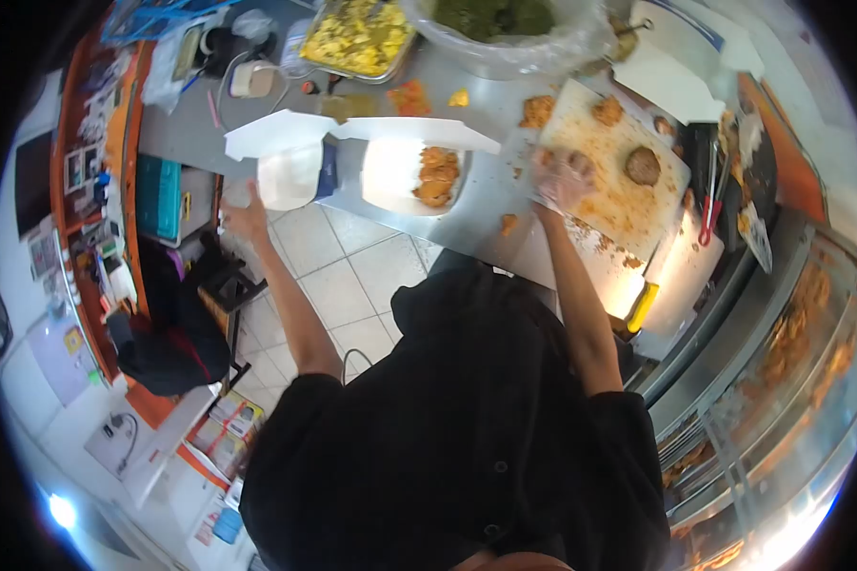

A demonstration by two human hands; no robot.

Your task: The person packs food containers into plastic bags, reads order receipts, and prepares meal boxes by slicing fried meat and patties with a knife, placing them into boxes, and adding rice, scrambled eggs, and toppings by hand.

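My left hand [246,214] is beside the left edge of an open white takeout box [290,178]. Its fingers are apart and nothing shows in them. To the right stands a second open takeout box [387,176] with browned pieces of meat [437,177] in its right half. In a clear plastic glove, my right hand [564,179] is over the left side of a white cutting board [628,211]. Motion smears its fingers, so whether they hold anything is unclear. A round brown patty [643,166] and a crumbly piece of food [607,110] lie on that board.
A tray of yellow food [357,38] and a plastic-lined bowl of greens [495,17] stand at the back. Red-handled tongs [707,214] and a yellow-handled knife [644,307] lie at the right, near a heated display case [781,352]. A person in dark clothing [167,352] is at the left.
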